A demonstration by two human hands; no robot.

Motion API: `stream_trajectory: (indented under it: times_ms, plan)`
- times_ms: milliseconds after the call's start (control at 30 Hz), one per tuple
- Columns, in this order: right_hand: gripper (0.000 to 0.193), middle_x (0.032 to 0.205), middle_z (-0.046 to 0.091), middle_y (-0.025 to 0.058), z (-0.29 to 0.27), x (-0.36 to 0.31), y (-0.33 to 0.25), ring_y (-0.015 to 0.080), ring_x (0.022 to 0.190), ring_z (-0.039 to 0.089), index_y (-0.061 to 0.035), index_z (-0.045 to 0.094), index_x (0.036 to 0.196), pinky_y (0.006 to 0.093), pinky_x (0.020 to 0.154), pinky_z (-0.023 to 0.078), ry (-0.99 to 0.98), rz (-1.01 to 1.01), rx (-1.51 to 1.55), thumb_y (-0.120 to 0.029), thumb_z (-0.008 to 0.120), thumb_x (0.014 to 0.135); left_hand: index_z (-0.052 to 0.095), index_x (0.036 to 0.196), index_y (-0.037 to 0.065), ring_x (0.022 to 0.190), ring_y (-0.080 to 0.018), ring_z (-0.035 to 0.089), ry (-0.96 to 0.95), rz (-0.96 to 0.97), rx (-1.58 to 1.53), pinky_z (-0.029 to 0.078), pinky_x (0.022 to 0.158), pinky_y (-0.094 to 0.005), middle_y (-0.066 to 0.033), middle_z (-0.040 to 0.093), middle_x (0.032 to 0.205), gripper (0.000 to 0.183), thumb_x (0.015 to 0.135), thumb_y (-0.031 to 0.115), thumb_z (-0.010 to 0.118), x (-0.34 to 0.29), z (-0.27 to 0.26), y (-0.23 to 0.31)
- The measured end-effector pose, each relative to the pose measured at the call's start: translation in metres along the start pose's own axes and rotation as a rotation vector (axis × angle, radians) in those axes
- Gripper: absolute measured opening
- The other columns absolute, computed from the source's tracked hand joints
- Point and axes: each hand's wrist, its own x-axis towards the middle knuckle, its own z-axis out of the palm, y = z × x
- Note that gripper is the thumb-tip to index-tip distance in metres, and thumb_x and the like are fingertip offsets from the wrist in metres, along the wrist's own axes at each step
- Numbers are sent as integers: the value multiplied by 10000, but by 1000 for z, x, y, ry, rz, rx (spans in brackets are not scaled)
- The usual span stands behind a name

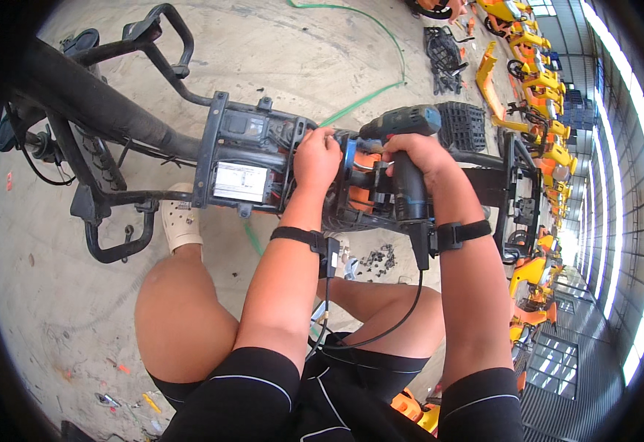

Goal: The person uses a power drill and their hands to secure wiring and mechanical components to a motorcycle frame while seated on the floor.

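My right hand [419, 158] is wrapped round the grip of a dark, teal-trimmed cordless drill [410, 193]. Its head points left, over the stripped black frame [213, 151] of a scooter or e-bike. Close by on the left, my left hand [317, 160] rests on the frame near the drill's front end. Its fingers are curled together, and what they hold, if anything, is hidden. Between and below the hands shows an orange part [360, 193] inside the frame. A box with a white label [241, 182] is fixed in the frame to the left of my left hand.
Bent black tubes [119, 199] stick out at the frame's left end. Small black parts [378, 260] lie on the floor between my legs. A green hose or strap [389, 90] runs beyond the frame, near a black crate [460, 125]. Yellow two-wheelers [546, 96] line the right. A cable [403, 313] hangs between my wristbands.
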Motion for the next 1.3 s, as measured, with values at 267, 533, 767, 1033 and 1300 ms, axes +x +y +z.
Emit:
stream_trajectory:
  times_ms: [267,533,767,1033,1300]
  plan:
    - [142,742,662,73,0,-1,4,196,553,628,-39,642,888,326,522,529,-12,-7,-78,-111,678,771,715,1036,71,943,-362,674,-101,-96,-20,536,838,-445,-157,694,1027,221,908,180,573,-1,-4,3]
    - [123,710,658,107,9,3,2,224,563,653,1,669,819,354,521,532,-50,-32,-93,-111,668,768,711,1045,77,959,-397,668,-37,-59,21,534,847,-472,-184,697,1040,236,888,205,589,5,-5,-14]
    - [271,981,741,167,-1,26,-5,354,903,715,-89,776,924,432,807,561,-9,-280,-979,-280,689,752,596,1290,-20,1086,-246,663,-228,-311,-485,522,943,-335,-163,690,1201,357,940,48,577,16,32,-54]
    - [294,953,729,198,15,74,21,350,893,708,-60,764,891,414,794,557,67,-316,-689,-274,717,696,648,1156,-14,896,-190,658,-142,97,-25,509,839,-322,-122,709,999,255,969,135,558,33,22,-74]
    - [315,998,737,161,-5,101,55,347,924,713,-119,781,971,408,829,561,15,-453,-1063,-343,680,773,657,1227,28,1054,-288,685,-164,54,-19,511,936,-384,-176,710,1153,332,943,179,572,-8,31,-36]
